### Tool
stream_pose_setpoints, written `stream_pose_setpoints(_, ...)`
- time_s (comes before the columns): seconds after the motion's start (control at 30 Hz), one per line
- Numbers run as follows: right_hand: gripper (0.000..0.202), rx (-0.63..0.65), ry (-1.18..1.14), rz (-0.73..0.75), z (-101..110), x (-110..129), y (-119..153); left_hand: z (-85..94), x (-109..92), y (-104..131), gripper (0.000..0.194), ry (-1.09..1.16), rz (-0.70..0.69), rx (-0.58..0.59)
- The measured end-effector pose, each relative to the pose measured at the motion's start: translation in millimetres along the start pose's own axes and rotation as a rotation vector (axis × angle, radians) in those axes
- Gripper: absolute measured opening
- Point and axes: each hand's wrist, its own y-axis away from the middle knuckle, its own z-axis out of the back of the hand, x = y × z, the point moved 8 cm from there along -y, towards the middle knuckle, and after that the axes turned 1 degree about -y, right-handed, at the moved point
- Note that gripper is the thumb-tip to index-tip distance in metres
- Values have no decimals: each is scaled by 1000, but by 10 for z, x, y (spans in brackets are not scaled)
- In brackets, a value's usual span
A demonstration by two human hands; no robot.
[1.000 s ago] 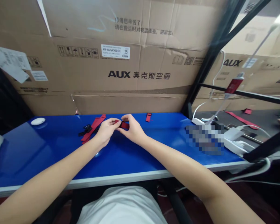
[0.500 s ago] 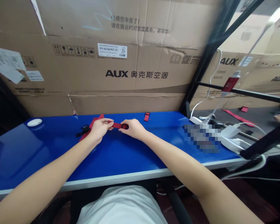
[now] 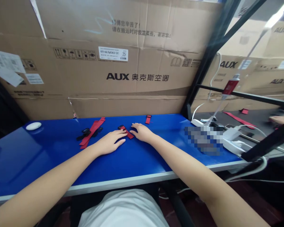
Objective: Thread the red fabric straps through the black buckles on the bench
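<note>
A short red strap with a black buckle (image 3: 129, 133) lies slantwise on the blue table (image 3: 142, 160), between my two hands. My left hand (image 3: 112, 142) is open, its fingertips at the strap's left side. Just right of the strap rests my right hand (image 3: 142, 131), fingers loosely apart and holding nothing. Left of my hands several red straps (image 3: 92, 132) lie crossed in a pile, with black buckles (image 3: 85, 131) beside them. Another short red strap with a black buckle (image 3: 148, 119) lies near the back edge.
A big cardboard box (image 3: 137, 63) walls off the back. A white oval object (image 3: 33, 126) sits at the back left. On the right are a white power strip (image 3: 232, 146), cables and a black metal frame (image 3: 269, 138). A person's hand (image 3: 281, 119) shows beyond it.
Both hands have let go of the red strap, which now lies slanted on the table. My left hand has moved right and nearer me, uncovering the strap pile.
</note>
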Motion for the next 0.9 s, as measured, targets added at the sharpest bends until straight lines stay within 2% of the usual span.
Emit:
stream_pose_setpoints(0.3, 52, 128, 8, 52, -116, 155, 19, -102, 239, -86, 57, -102, 146, 63)
stream_pose_setpoints(0.43, 75, 194, -13, 16, -129, 165, 26, -68, 306, -38, 72, -97, 242, 12)
stream_pose_setpoints(0.57, 96, 262, 22, 1, -179, 155, 38, -122, 404, 39, 82, -91, 380, 77)
stream_pose_setpoints(0.77, 99, 287, 38, 7, -210, 153, 34, -153, 437, 44, 85, -106, 376, 121)
stream_pose_setpoints(0.9, 99, 299, 37, -2, -192, 170, 43, -145, 438, 44, 85, -99, 374, 110)
